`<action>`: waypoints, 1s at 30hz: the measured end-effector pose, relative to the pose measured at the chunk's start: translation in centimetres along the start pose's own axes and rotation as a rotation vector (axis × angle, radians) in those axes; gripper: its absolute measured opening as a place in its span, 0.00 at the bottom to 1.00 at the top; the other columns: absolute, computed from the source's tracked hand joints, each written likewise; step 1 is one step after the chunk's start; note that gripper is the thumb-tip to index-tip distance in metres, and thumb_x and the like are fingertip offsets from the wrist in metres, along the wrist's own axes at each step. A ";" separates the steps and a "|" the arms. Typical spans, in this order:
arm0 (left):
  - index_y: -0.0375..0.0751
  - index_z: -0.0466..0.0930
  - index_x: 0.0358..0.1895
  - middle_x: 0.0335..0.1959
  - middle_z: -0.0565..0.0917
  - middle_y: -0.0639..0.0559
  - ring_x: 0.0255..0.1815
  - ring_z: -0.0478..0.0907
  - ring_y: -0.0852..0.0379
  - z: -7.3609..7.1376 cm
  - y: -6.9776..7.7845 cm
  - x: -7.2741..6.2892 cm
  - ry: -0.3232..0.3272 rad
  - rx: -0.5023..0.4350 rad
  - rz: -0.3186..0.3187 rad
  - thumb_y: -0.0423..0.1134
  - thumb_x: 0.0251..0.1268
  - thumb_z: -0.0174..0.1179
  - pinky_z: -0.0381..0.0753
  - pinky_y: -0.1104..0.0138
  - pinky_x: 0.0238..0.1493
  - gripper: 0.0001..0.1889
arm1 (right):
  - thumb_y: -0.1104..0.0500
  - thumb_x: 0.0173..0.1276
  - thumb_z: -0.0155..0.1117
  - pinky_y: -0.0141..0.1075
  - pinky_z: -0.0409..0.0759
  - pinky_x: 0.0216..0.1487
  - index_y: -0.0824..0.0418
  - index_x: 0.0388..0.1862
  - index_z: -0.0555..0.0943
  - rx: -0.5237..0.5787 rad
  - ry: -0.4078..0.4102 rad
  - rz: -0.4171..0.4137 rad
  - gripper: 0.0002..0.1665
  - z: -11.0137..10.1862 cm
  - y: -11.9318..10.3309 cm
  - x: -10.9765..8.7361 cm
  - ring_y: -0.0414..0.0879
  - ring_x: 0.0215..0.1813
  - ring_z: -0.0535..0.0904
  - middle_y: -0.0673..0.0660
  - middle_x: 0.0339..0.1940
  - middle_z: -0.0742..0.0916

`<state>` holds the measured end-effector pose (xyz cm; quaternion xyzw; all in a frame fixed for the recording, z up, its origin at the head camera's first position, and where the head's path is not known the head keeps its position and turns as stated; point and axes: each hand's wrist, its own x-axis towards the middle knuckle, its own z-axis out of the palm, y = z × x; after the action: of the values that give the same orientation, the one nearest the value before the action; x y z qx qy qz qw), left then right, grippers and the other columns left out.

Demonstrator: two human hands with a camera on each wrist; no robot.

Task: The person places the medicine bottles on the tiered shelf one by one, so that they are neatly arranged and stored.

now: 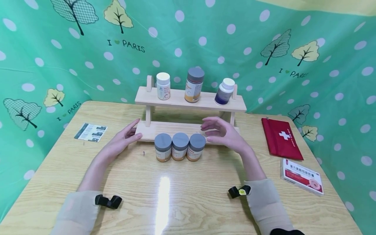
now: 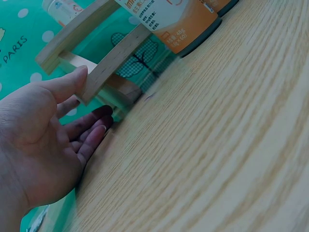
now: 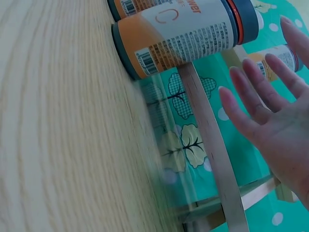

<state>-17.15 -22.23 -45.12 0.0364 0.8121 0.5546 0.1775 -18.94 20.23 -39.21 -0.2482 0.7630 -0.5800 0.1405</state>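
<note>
A two-tier wooden shelf stands at the back of the table. My left hand is at the left end of its lower board, its thumb against the board's corner in the left wrist view and the other fingers loosely bent past the end. Over the right part of that board, my right hand has its fingers spread and holds nothing. Three grey-lidded jars, left, middle and right, stand side by side on the table before the shelf. The right hand is beside the rightmost jar.
The upper board carries a white bottle, a grey-lidded jar and a dark blue bottle with a white cap. A printed card lies left. A red pouch and a medicine box lie right. Green cloth hangs behind.
</note>
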 end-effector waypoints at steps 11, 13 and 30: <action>0.69 0.40 0.85 0.82 0.53 0.33 0.84 0.50 0.33 0.0 -0.1 0.1 0.002 0.002 -0.001 0.61 0.75 0.57 0.48 0.34 0.80 0.44 | 0.62 0.62 0.77 0.42 0.79 0.70 0.57 0.74 0.71 -0.075 -0.152 -0.013 0.42 1.2 0.4 0.4 0.53 0.69 0.78 0.60 0.67 0.82; 0.69 0.39 0.85 0.82 0.54 0.33 0.84 0.50 0.32 0.0 -0.1 0.1 0.001 0.002 -0.001 0.61 0.75 0.57 0.48 0.34 0.80 0.44 | 0.61 0.60 0.79 0.40 0.79 0.70 0.54 0.74 0.72 -0.093 -0.165 0.001 0.43 1.3 0.5 0.4 0.52 0.69 0.78 0.58 0.68 0.81; 0.68 0.39 0.85 0.82 0.54 0.34 0.84 0.50 0.33 0.0 -0.2 0.1 -0.003 -0.010 0.007 0.60 0.75 0.57 0.48 0.34 0.81 0.44 | 0.60 0.55 0.83 0.49 0.77 0.71 0.51 0.70 0.76 -0.219 -0.192 -0.006 0.43 2.1 0.5 0.7 0.48 0.67 0.79 0.52 0.67 0.83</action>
<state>-17.22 -22.26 -45.30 0.0391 0.8090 0.5591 0.1770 -18.56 18.21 -40.21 -0.3186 0.8042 -0.4671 0.1832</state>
